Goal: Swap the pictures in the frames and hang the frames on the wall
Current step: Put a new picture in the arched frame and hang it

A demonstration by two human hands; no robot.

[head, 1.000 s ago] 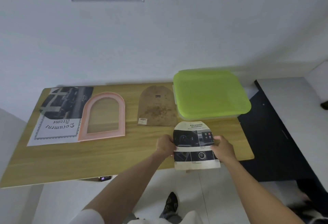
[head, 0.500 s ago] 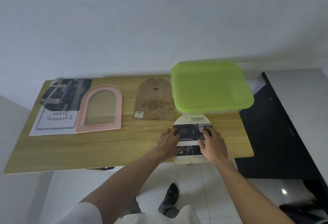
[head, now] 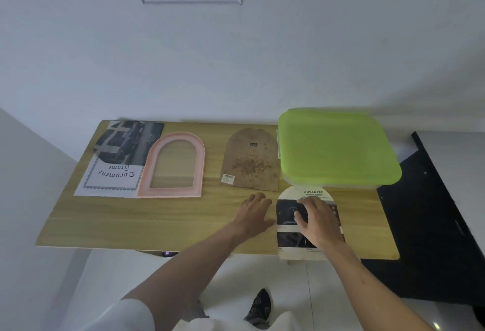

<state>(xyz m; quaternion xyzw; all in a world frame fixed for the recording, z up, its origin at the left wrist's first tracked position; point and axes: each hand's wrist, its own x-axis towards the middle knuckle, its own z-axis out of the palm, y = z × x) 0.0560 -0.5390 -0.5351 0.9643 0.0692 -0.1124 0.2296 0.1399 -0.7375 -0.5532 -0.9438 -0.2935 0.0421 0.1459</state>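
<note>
Bench (head: 157, 225) first: pink frame (head: 174, 168) lies flat at the left, glass in it I'd guess, so lift by the rim. The brown backing (head: 250, 160), stiff-looking, sits mid-bench. My right hand (head: 319, 220) presses flat on the print (head: 291, 239), thin and floppy, overhanging the near edge — pinch it there. Left hand (head: 253, 214) rests loose, empty.

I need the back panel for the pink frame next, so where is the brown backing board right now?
In the head view, the brown backing board lies flat on the wooden table, between the pink arched frame on its left and the green-lidded box on its right.
</note>
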